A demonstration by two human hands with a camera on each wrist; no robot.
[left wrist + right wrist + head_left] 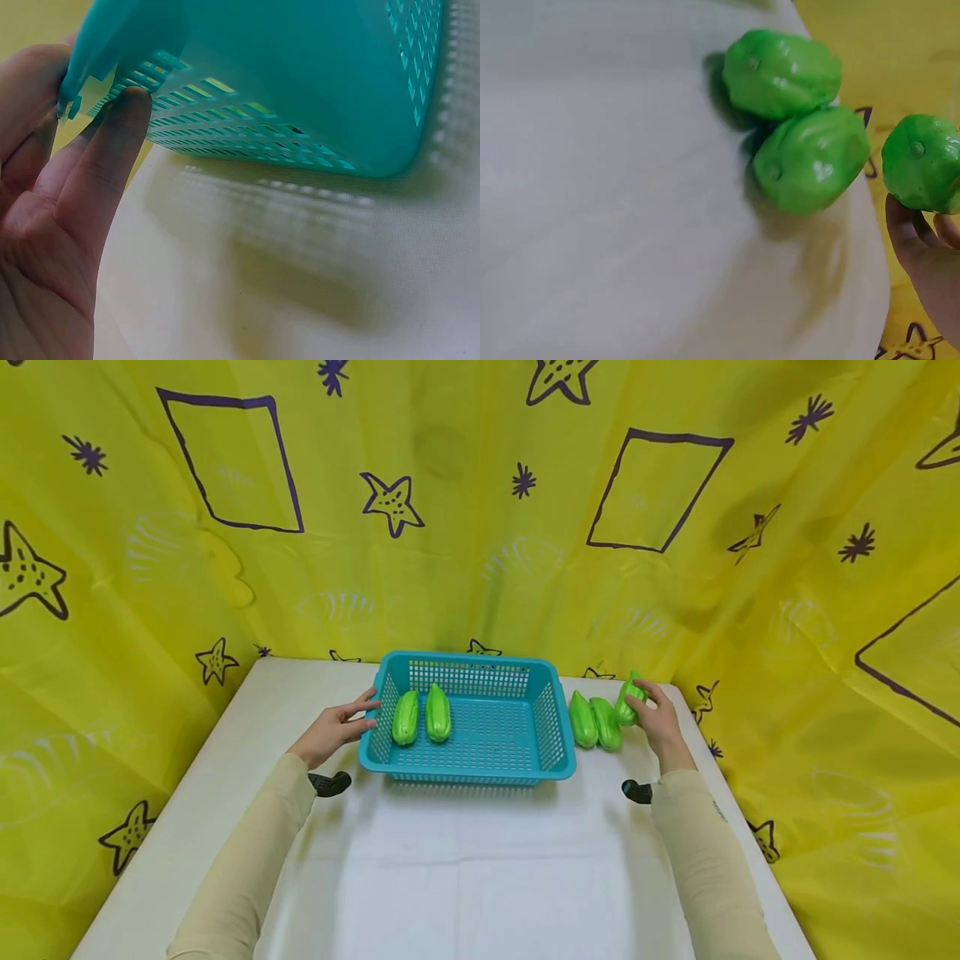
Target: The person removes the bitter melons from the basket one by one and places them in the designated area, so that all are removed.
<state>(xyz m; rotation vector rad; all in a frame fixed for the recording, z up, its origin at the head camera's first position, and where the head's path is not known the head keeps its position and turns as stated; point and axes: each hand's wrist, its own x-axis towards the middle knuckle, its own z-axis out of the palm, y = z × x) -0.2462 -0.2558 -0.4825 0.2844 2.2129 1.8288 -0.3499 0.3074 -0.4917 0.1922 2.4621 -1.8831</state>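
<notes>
A green papaya [629, 703] with a ribbed, glossy skin is pinched in my right hand [660, 720], over the table's right side. Beside it lie two more green papayas, one [582, 720] against the basket's side and another [605, 724] nearer the hand; the right wrist view shows the held one apart from this pair. My left hand [339, 727] holds the left rim of a turquoise plastic basket [465, 777]. In the left wrist view, fingers [112, 150] press the outer wall under the rim. Inside the basket, two green papayas [406, 718] [438, 714] stand at the left.
A white cloth-covered table [450, 877] lies under everything. Yellow curtains [465, 568] with stars and drawn frames rise behind it and at both sides, close to the basket's back edge. Dark straps [330, 784] show at the wrists.
</notes>
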